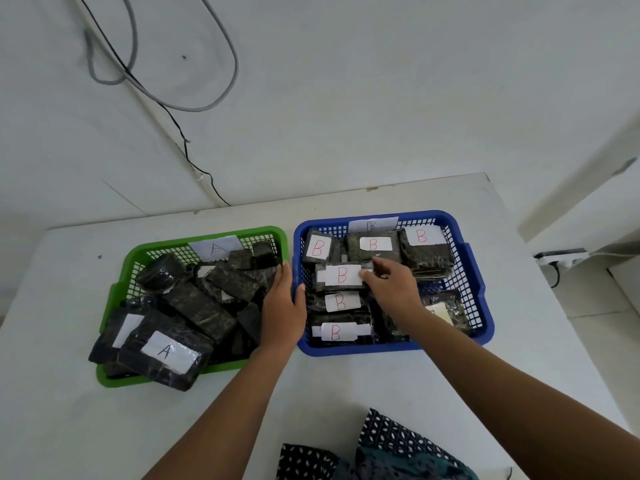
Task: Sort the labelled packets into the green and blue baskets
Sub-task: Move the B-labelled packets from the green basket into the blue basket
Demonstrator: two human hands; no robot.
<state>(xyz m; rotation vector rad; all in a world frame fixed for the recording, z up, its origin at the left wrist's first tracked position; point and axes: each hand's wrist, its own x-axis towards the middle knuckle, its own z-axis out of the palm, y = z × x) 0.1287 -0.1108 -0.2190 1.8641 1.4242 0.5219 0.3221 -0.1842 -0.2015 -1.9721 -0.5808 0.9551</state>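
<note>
Item: B packet (341,276), centre of frame, inside the blue basket (479,285), long axis left–right. Our right hand (389,284) pinches its right end. Our left hand (282,304), fingers straight and holding nothing, rests between this and the green basket (117,299); our right hand is the nearer.

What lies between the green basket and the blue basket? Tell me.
In the head view, the left hand fills the gap between the green basket and the blue basket, fingers straight.

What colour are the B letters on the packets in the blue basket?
Red, on white labels; head view shows it.
</note>
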